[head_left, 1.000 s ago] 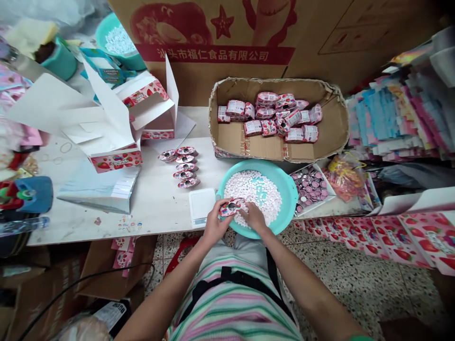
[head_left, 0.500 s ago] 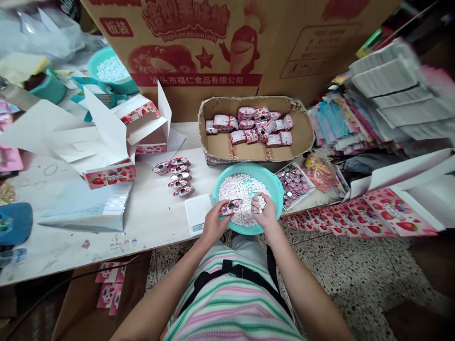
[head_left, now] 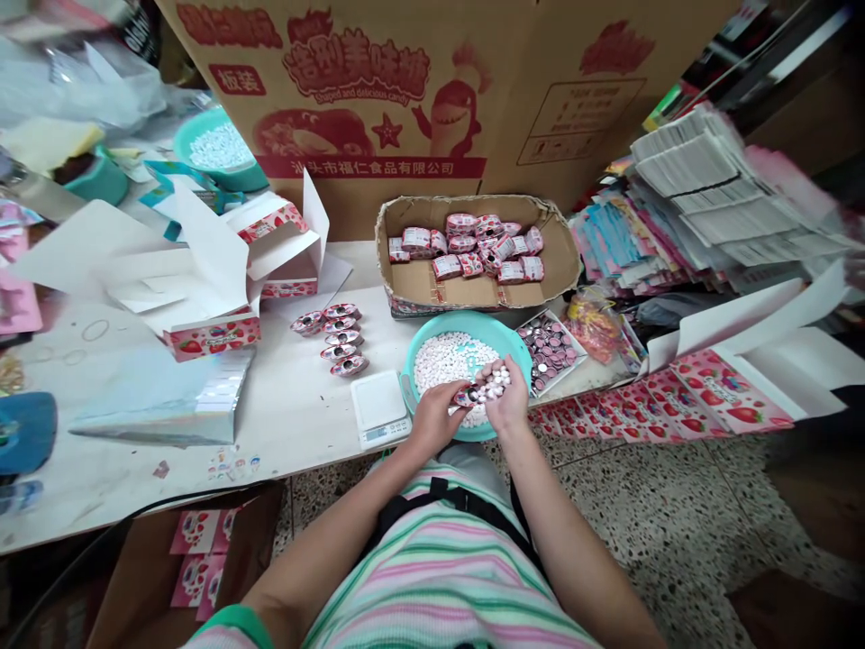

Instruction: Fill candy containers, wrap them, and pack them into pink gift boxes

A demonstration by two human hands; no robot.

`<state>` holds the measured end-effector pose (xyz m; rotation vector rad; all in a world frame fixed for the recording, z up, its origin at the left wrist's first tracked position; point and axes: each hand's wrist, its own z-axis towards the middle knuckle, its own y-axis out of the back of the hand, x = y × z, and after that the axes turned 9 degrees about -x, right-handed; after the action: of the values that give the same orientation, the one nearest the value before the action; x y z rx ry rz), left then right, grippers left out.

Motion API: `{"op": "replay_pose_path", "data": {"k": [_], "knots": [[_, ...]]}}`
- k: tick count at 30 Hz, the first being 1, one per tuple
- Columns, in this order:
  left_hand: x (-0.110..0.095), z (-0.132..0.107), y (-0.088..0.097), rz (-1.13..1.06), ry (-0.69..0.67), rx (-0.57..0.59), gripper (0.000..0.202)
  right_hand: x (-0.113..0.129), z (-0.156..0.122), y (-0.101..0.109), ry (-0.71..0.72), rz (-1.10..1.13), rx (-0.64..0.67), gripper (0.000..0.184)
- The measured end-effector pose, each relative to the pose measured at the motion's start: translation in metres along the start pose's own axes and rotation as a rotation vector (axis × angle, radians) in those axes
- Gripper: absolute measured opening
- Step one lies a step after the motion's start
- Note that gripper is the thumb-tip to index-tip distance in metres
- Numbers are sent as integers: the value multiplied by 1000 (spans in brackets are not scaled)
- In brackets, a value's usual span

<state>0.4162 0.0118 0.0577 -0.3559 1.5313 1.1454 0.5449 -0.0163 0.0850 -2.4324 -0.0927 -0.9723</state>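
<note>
While the left hand (head_left: 438,415) keeps its hold on a small strawberry-printed container (head_left: 464,397) above the turquoise basin (head_left: 508,335), the right hand (head_left: 512,402) has just moved in from the side with a load of white pellets (head_left: 497,382). Half a second earlier, the right hand is curled around its pellets, clear of the container; now it lies beside the left hand, palm turned upward, so that pellets and container meet. The change indicates, as a judgement, that scooping gives way to transfer at the container's dark opening; whether any pellet has passed inside cannot be told. The left hand is closed, thumb and fingers pinching the container, which they partly cover. The right hand is half open, its fingers curled into a shallow cup, with the pellets heaped toward the container. More pellets lie loose in the basin below. To the left of the basin, the white scale (head_left: 380,404) rests on the worktop (head_left: 290,416), and similar containers (head_left: 342,339) stand in a small group beyond it; the shallow box of pink discs (head_left: 549,350) adjoins the basin on the right.
</note>
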Motion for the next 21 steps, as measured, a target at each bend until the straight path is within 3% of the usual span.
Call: {"op": "replay_pose_path", "data": {"k": [5,12,21], "knots": [[-3,3,2,29,-56,17,49,0,-1,-3,57,-33,-4,37],[-3,5,-3,-10,59,-15,43,0,2,-10,137,-117,-41,44],[-2,11,-3,-40,29,-45,46,4,1,-20,109,-142,-8,42]]}}
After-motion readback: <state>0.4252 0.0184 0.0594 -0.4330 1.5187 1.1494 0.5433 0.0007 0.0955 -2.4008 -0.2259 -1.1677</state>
